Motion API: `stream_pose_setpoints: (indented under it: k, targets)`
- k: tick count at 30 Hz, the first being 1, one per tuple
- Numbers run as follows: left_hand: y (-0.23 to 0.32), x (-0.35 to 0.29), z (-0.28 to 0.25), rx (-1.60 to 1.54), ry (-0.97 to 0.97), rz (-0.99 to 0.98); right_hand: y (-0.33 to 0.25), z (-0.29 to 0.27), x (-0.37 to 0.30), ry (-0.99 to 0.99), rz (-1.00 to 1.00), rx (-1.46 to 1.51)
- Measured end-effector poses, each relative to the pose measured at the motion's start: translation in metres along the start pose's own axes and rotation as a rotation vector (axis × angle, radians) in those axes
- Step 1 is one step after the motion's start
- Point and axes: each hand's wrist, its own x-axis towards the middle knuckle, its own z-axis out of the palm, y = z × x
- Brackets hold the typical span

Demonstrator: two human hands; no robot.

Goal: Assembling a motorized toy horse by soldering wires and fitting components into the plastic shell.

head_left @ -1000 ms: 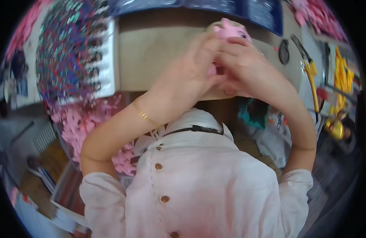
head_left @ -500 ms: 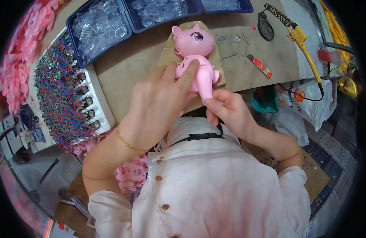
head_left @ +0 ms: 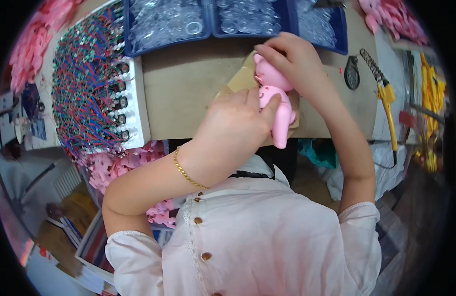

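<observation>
A pink plastic pony toy (head_left: 281, 129) lies over a tan pad (head_left: 236, 83) at the front edge of the table, its head pointing away from me. Around its body wraps my left hand (head_left: 236, 118), with the thumb along the upper leg. My right hand (head_left: 299, 59) is closed over the head from the far right side, hiding much of it. One ear, part of the head and a leg still show between my hands.
Blue bins (head_left: 168, 51) of clear plastic parts stand across the back. At left, a white foam tray (head_left: 139, 106) carries many wired circuit pieces (head_left: 87, 74). A black oval tag (head_left: 352, 72) and a yellow soldering iron (head_left: 387, 101) lie at right. Pink parts (head_left: 124, 165) sit below the table edge.
My right hand has gone from the toy's lower leg up to its head. My left hand still holds the body. The view has shifted, so the table things appear further right.
</observation>
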Motion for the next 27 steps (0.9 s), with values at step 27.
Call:
stream_pose_setpoints:
  k: [27]
  targets:
    - [0.004, 0.012, 0.002, 0.136, -0.103, -0.014, 0.004, -0.022, -0.013, 0.247, 0.173, 0.679]
